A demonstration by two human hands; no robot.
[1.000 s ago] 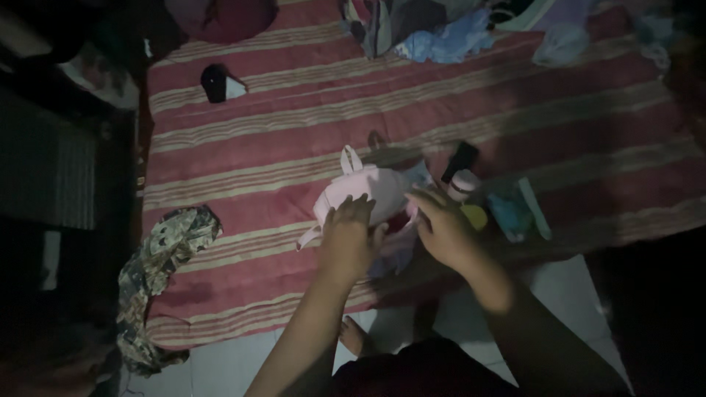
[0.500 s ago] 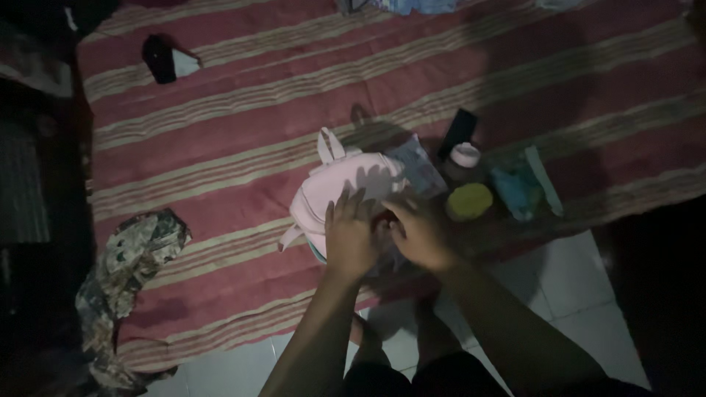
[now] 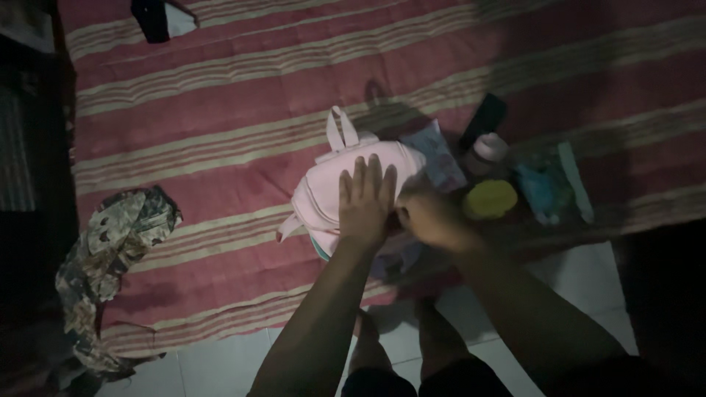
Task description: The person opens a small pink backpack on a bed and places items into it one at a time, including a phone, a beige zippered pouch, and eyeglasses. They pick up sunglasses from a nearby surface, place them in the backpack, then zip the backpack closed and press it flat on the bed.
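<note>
Keep the left hand (image 3: 365, 200) pressed flat, fingers spread, on the pink backpack (image 3: 331, 192) near the striped mat's (image 3: 220, 95) front edge while the right hand (image 3: 430, 218), grip indiscernible, works at its opening.

Head view, steeply down, close.

I see a red striped bed (image 3: 243, 95) above a pale tiled floor (image 3: 220, 367). On it lie a pink bag (image 3: 323, 195) at centre, a pouch (image 3: 440, 156), dark case (image 3: 483, 116), jar (image 3: 488, 149), yellow disc (image 3: 490, 199) and teal packet (image 3: 548, 191) to its right, patterned cloth (image 3: 110, 242) near left, dark item (image 3: 158, 15) far left.
</note>
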